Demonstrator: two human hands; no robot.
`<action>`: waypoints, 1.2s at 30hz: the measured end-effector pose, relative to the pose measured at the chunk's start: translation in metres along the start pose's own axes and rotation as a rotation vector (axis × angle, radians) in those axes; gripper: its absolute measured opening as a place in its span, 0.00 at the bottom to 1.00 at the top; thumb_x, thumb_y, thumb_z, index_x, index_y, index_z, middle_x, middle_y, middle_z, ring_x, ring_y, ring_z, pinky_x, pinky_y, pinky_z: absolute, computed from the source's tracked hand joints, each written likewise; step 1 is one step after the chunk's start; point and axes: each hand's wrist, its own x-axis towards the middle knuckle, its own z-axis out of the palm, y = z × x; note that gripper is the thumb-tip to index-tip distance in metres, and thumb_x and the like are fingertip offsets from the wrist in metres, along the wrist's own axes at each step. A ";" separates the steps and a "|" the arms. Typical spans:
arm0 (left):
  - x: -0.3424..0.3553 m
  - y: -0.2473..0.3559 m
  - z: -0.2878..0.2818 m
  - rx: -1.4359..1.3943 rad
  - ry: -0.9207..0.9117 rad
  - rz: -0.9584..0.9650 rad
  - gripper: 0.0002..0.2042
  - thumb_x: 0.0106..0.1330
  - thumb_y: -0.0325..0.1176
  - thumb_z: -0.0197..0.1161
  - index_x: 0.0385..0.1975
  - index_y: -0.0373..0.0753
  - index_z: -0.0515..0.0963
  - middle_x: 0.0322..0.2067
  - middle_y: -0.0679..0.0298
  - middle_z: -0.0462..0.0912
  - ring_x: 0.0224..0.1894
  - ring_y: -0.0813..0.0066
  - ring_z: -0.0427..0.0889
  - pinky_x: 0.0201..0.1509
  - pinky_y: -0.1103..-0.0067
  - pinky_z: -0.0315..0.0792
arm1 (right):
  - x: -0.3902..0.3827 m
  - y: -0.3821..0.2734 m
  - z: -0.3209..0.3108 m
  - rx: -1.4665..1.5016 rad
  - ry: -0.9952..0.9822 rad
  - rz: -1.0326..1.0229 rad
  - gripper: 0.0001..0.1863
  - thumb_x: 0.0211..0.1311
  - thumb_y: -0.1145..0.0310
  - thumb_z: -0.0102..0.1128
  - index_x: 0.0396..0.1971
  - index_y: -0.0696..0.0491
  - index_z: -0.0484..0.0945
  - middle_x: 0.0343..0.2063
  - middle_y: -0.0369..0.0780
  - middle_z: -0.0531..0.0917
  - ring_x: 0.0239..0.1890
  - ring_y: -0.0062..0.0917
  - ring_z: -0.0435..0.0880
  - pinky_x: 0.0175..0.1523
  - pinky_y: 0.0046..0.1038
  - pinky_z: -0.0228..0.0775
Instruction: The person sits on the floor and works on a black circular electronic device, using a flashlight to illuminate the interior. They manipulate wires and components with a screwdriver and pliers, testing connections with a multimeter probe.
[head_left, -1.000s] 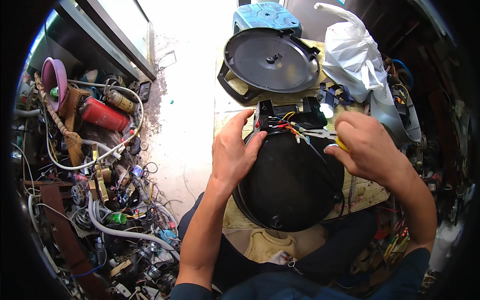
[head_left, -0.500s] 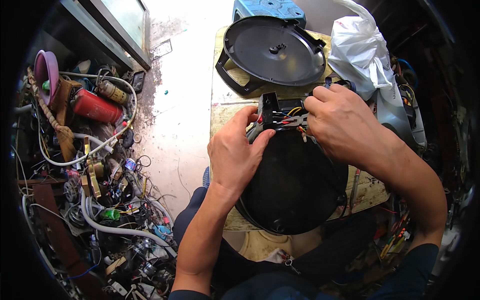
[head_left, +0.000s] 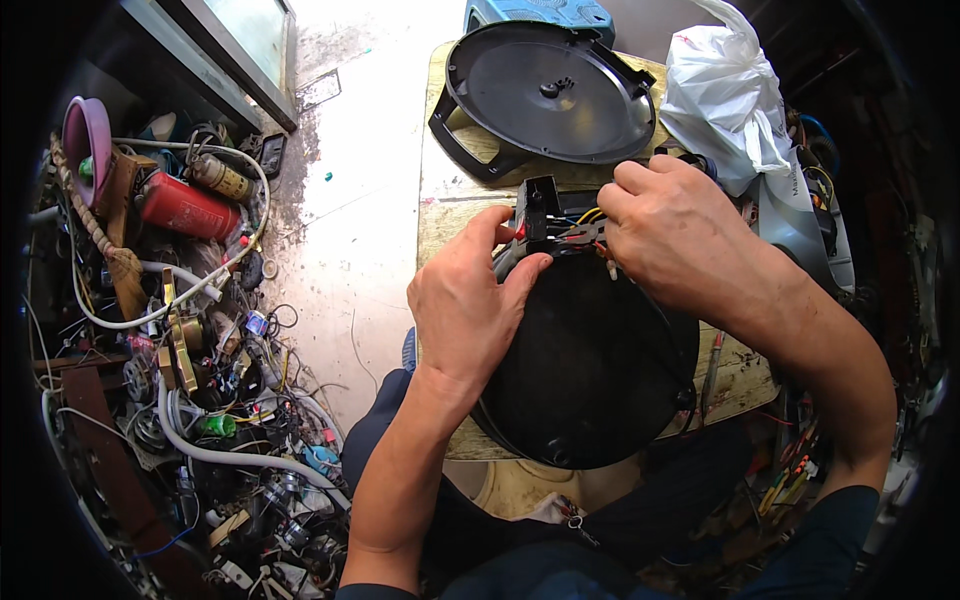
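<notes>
My left hand (head_left: 460, 300) pinches a small black open-topped box (head_left: 541, 215) between thumb and fingers, with a bit of red showing by the fingertips. From the right, my right hand (head_left: 685, 235) is closed round a pair of pliers (head_left: 580, 236), whose handles are mostly hidden in the palm. The jaws are at the wires beside the box; exactly what they bite on cannot be made out. Yellow and blue wires (head_left: 588, 215) run behind the pliers. Below both hands lies a large round black housing (head_left: 590, 370), on the near part of a worn wooden table (head_left: 465, 213).
A round black cover with a handle-like frame (head_left: 550, 95) lies at the table's far side, before a blue plastic stool (head_left: 545, 12). A white plastic bag (head_left: 722, 95) stands at the right. Heaped parts, cables and a red cylinder (head_left: 188, 207) crowd the floor at left.
My right hand has shifted slightly left and up, carrying the pliers' jaws closer to the box. My left hand keeps its hold almost in place.
</notes>
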 end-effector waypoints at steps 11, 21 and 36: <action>0.001 -0.001 0.003 -0.161 -0.036 -0.048 0.24 0.59 0.28 0.82 0.55 0.30 0.81 0.40 0.52 0.91 0.41 0.64 0.94 0.42 0.75 0.85 | 0.001 0.002 0.004 -0.028 0.030 -0.032 0.05 0.49 0.68 0.66 0.18 0.49 0.86 0.27 0.33 0.82 0.39 0.25 0.81 0.41 0.28 0.71; 0.000 -0.002 0.006 -0.212 -0.050 -0.071 0.23 0.62 0.26 0.80 0.55 0.30 0.80 0.41 0.51 0.91 0.41 0.63 0.94 0.39 0.75 0.86 | 0.008 0.019 0.006 -0.076 0.006 -0.179 0.07 0.52 0.66 0.66 0.17 0.47 0.87 0.29 0.32 0.83 0.40 0.25 0.81 0.45 0.28 0.73; 0.000 -0.004 0.008 -0.180 -0.038 -0.011 0.21 0.63 0.25 0.78 0.54 0.31 0.81 0.42 0.50 0.89 0.40 0.62 0.94 0.42 0.74 0.87 | 0.019 0.035 0.003 -0.026 -0.055 -0.264 0.08 0.57 0.68 0.70 0.19 0.46 0.90 0.33 0.32 0.86 0.42 0.23 0.82 0.51 0.27 0.77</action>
